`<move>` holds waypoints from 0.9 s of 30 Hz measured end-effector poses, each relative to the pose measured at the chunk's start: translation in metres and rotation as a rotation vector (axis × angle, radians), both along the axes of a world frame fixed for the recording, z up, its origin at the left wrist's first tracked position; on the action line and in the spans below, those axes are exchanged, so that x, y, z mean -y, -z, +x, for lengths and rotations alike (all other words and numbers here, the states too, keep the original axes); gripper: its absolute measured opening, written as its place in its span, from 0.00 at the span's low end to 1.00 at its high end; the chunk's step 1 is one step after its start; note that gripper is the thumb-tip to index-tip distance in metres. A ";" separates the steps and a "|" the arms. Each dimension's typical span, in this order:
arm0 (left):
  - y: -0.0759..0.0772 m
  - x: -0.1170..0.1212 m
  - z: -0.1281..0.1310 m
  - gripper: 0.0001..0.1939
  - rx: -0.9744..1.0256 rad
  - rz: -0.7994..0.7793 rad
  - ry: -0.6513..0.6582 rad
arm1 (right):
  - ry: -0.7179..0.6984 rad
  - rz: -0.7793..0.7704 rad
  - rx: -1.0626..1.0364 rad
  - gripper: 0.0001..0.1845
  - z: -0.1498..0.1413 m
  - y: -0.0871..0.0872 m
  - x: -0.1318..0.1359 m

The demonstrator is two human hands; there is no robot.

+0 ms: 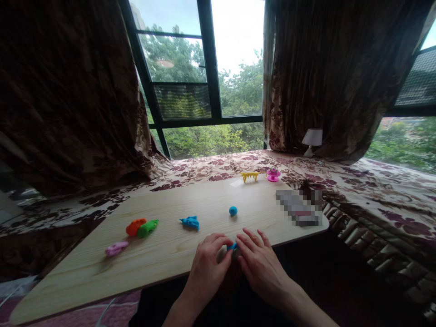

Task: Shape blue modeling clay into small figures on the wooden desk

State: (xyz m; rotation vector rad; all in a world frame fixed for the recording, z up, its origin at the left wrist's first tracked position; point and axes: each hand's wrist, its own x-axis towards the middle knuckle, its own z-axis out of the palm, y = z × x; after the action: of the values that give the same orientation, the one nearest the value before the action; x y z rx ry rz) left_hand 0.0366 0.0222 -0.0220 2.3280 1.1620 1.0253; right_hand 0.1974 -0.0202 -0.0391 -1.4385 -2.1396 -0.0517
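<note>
Both of my hands meet at the near edge of the wooden table (163, 254). My left hand (208, 261) and my right hand (259, 259) have their fingertips pressed together on a small blue piece of clay (232, 246). A blue clay ball (233, 210) lies a little beyond the hands. To its left is a blue clay figure (190, 222).
On the left part of the table lie an orange clay piece (135, 225), a green one (148, 228) and a pink one (116, 248). At the far edge stand a yellow figure (250, 175) and a pink one (273, 175). A white lamp (312, 140) sits by the curtain.
</note>
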 end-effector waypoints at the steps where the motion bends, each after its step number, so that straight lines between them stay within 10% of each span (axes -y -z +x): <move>1: -0.001 0.000 0.000 0.07 0.005 -0.009 -0.002 | 0.000 -0.006 0.021 0.20 0.000 0.000 0.001; 27: -0.006 0.004 -0.002 0.10 -0.021 -0.077 -0.026 | -0.066 -0.130 -0.058 0.28 0.014 -0.004 0.004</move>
State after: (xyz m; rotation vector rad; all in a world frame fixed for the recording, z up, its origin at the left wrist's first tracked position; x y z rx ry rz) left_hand 0.0343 0.0186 -0.0164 2.2744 1.2209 0.9501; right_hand 0.2111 -0.0243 -0.0352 -1.4222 -2.1758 0.1545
